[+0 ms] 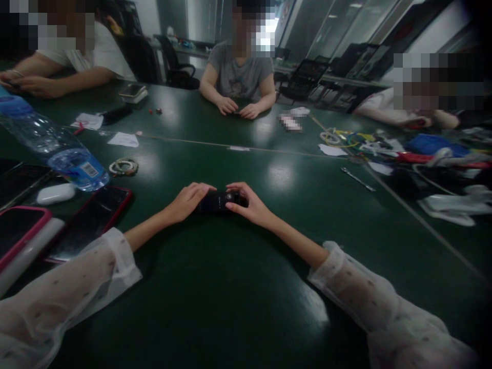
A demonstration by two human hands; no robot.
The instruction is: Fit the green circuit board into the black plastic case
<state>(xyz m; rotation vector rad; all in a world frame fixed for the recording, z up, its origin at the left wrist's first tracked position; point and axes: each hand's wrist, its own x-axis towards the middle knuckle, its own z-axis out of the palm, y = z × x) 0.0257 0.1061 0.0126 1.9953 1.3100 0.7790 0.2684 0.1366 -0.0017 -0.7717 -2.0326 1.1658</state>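
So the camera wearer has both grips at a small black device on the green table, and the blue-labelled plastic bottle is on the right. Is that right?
No: the head view shows the plastic bottle on the left, not the right. The rest holds: the left grip and right grip are both at the small black device on the green table.

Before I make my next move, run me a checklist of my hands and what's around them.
1. Right hand at the right end of the dark device, thumb over its front: ok.
2. Left hand at the opposite end: ok; how firmly it grips: cannot tell.
3. Display text legible: not ok, too small and blurred.
4. Left sleeve off the red-edged phone: cannot tell, they overlap in view.
5. Bottle apart from the left hand: ok.
6. Cables on the right tidy: not ok, jumbled together.
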